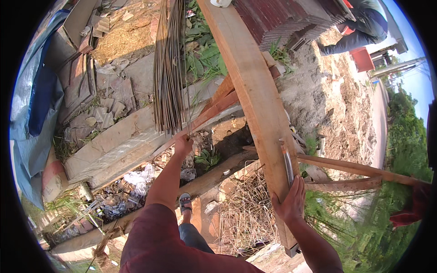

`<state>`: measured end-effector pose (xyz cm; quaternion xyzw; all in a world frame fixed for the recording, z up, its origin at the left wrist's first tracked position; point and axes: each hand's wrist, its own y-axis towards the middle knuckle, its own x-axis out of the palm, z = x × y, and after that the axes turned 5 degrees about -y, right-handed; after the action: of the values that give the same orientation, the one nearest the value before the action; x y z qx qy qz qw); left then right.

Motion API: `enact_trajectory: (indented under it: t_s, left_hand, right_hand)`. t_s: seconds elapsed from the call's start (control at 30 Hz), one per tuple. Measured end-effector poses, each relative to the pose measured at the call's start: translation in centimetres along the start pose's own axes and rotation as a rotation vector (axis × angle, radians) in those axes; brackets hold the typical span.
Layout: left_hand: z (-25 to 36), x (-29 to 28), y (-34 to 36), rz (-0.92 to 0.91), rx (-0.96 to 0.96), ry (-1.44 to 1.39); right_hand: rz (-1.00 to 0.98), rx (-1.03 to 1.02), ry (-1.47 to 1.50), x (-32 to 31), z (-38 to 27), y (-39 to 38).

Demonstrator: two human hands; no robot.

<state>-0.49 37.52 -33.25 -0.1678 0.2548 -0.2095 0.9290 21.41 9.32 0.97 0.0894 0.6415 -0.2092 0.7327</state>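
My left hand (183, 144) is closed around the near end of a thin steel rod, beside a bundle of long thin steel rods (169, 73) that stretches away from me. A long wooden plank (261, 104) runs from the far middle toward my right side. On its near part lies a silvery metal bar (287, 163). My right hand (291, 200) rests at the plank, fingers pressed together over the bar's near end; its grip is partly hidden.
Bent steel wire pieces (248, 209) are heaped left of the plank's near end. Stacked corrugated roof tiles (284, 20) stand at the far right, near another person's leg (348, 43). Wooden battens (350, 166) jut out at right. A concrete beam (114, 141) crosses the rubble at left.
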Motion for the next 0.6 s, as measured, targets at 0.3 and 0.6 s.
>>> enact_trajectory:
  t_s: [0.3, 0.6]
  left_hand:
    - [3.4, -3.7, -28.5, -0.432, -0.181, -0.547]
    - [23.3, -17.3, -31.0, -0.466, 0.199, -1.295]
  right_hand:
    - [0.049, 0.103, -0.023, -1.1, -1.1, -1.0]
    - [0.166, 0.098, 0.067, -2.0, -1.4, -2.2]
